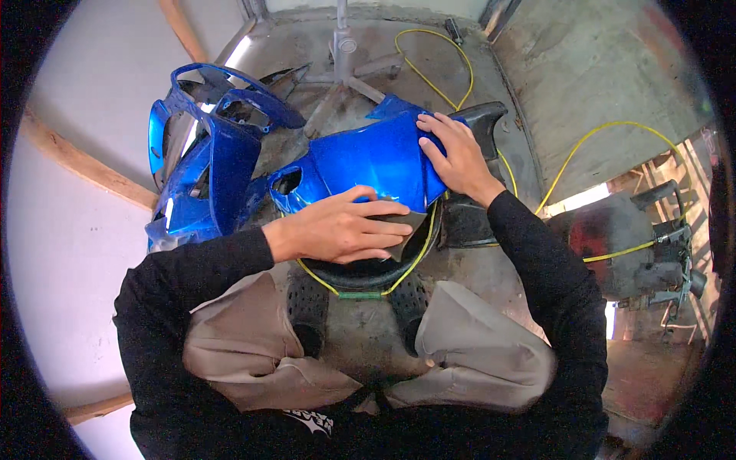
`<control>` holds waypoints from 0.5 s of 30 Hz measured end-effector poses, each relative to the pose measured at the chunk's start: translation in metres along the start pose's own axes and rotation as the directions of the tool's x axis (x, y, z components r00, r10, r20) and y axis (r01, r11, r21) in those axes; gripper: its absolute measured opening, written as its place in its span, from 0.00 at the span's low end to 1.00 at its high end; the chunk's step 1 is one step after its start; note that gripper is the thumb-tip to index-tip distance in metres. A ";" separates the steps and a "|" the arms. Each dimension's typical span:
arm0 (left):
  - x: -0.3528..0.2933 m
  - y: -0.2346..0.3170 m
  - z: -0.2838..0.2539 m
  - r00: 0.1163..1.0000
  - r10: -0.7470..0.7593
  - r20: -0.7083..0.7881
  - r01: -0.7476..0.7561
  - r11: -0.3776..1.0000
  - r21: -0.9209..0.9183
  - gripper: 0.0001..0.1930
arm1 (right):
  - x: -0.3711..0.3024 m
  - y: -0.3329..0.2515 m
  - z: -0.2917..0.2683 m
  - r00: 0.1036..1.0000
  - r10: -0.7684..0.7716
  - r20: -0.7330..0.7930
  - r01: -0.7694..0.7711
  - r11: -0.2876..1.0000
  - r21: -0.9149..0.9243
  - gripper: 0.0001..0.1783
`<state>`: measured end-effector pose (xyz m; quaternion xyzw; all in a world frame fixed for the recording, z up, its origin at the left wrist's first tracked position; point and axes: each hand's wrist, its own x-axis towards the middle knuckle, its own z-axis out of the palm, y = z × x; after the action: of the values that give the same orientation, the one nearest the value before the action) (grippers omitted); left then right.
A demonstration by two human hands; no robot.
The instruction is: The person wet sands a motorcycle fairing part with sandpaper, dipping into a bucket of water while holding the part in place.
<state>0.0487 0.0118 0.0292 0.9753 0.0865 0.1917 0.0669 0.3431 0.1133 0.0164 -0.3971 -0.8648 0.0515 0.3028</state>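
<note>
A glossy blue plastic motorbike panel point(376, 157) lies over a black bucket point(356, 274) in front of me. My left hand point(345, 228) presses a grey-brown sheet of sandpaper point(412, 228) against the panel's near edge, its fingers stretched over the sheet. At the panel's right side, my right hand point(462, 161) grips the edge, thumb and fingertips on the blue surface. The underside of the sandpaper is hidden.
More blue bodywork point(230, 161) stands to the left. A metal stand point(343, 77) is beyond the panel, and black plastic parts point(468, 222) lie at its right. A yellow hose point(583, 157) runs toward a dark machine point(613, 249) at right. Black clogs point(307, 310) flank the bucket.
</note>
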 end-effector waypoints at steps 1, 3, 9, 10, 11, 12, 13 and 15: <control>-0.006 0.002 -0.002 1.000 -0.006 -0.028 0.007 1.000 0.014 0.19 | 0.000 0.000 0.001 1.000 -0.002 0.002 0.002 1.000 -0.007 0.22; -0.009 0.002 -0.005 0.998 -0.011 -0.059 0.013 0.999 0.029 0.18 | 0.000 0.000 0.002 1.000 -0.004 0.004 0.004 1.000 -0.017 0.22; 0.032 -0.003 0.011 0.997 0.036 -0.061 -0.022 0.977 0.212 0.15 | 0.001 -0.003 0.001 1.000 0.002 0.009 -0.002 1.000 -0.025 0.23; 0.040 -0.004 0.015 0.998 0.029 -0.059 -0.015 0.976 0.217 0.15 | 0.001 -0.003 0.000 1.000 0.011 0.023 -0.010 0.999 -0.032 0.23; 0.046 -0.006 0.018 0.999 0.023 -0.043 -0.014 0.977 0.212 0.15 | 0.001 -0.003 -0.001 0.999 0.022 0.034 -0.021 0.999 -0.039 0.22; 0.050 -0.007 0.019 1.000 0.013 -0.011 -0.011 0.977 0.215 0.14 | 0.002 -0.003 -0.001 0.999 0.020 0.036 -0.018 0.999 -0.040 0.22; 0.051 -0.008 0.019 1.000 0.020 0.002 -0.020 0.976 0.215 0.15 | 0.002 -0.002 -0.001 0.999 0.022 0.046 -0.020 0.999 -0.039 0.22; 0.044 -0.009 0.016 0.998 0.018 -0.054 -0.010 0.989 0.144 0.15 | 0.003 0.000 -0.001 0.998 0.030 0.052 -0.028 0.999 -0.041 0.23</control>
<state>0.0943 0.0273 0.0289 0.9725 0.0952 0.2125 -0.0075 0.3419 0.1153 0.0188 -0.4141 -0.8676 0.0489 0.2710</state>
